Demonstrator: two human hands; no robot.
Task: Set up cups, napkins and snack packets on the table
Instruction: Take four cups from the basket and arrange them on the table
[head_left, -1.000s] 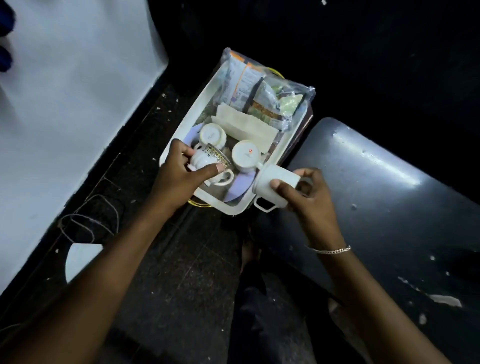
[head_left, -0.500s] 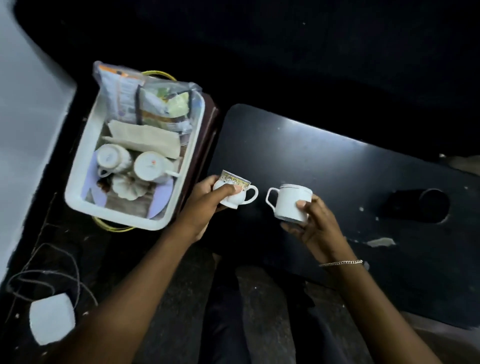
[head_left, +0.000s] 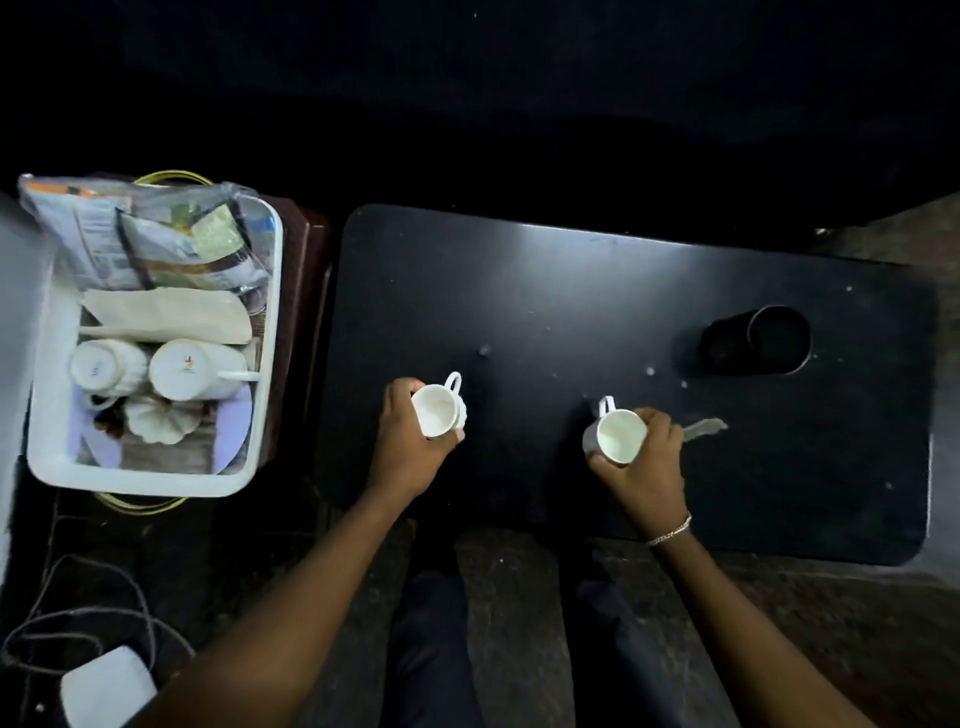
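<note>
Cups in both hands, mouths up, over the near half of the black tabletop (head_left: 571, 291). Left hand (head_left: 410, 441) is closed around a small white cup (head_left: 439, 418), fingers wrapped on the body, handle pointing toward the far edge and left free. Right hand (head_left: 647, 457) is closed around a plain white mug (head_left: 615, 436) the same way, handle also aimed at the far edge. Whether either base already touches the tabletop is hard to tell from above; probably just at or just off the surface.

Handling, as a judgement: both look like glazed ceramic, so rigid, smooth, a bit slippery, chip-prone if knocked together or dropped. Light enough for one hand each. Body wrap is a secure hold; the handle loop is the other obvious spot. Set down flat, no slide.

Rest of the supply sits in the white tray (head_left: 49, 467) off the left edge of the tabletop: two more cups lying on their sides (head_left: 156, 369), folded napkins (head_left: 166, 314) behind them, snack packets (head_left: 156, 239) at the tray's far end. Napkins are soft and light, pinch at an edge. Packets are crinkly film, squashable, take by a corner or seam. A dark cylinder (head_left: 758, 340) lies near the right edge of the tabletop, well apart from both cups.
</note>
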